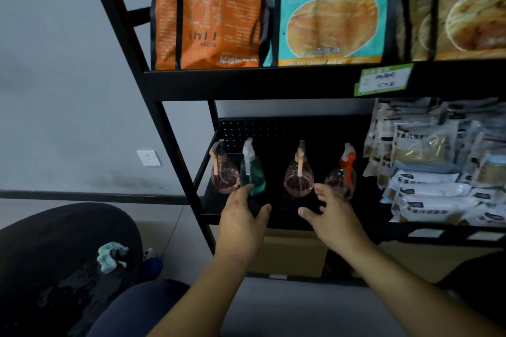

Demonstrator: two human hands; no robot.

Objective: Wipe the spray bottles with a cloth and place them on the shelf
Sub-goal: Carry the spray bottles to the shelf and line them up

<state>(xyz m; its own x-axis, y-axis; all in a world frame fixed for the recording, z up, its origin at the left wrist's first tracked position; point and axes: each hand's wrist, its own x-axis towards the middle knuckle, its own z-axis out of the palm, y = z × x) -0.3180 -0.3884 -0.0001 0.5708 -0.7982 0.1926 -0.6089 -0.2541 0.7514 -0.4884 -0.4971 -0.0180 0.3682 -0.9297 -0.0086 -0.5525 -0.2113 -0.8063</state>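
Several spray bottles stand upright in a row on the black lower shelf (pixel 284 216). From the left: a pink bottle (pixel 224 172), a teal bottle (pixel 253 172) with a white trigger, a pink bottle (pixel 299 176) with a tan trigger, and a pink bottle (pixel 342 176) with an orange trigger. My left hand (pixel 242 213) is open, its fingertips at the base of the teal bottle. My right hand (pixel 330 213) is open with spread fingers, just in front of the two right bottles, holding nothing. A light teal cloth (pixel 111 256) lies crumpled on the round black table (pixel 54 254) at the lower left.
Large pet-food bags (pixel 328 8) fill the upper shelf. Stacked white and clear packets (pixel 438 172) crowd the right of the lower shelf. A cardboard box (pixel 290 252) sits under the shelf. The black frame post (pixel 175 145) runs down left of the bottles. A wall socket (pixel 148 158) is at the left.
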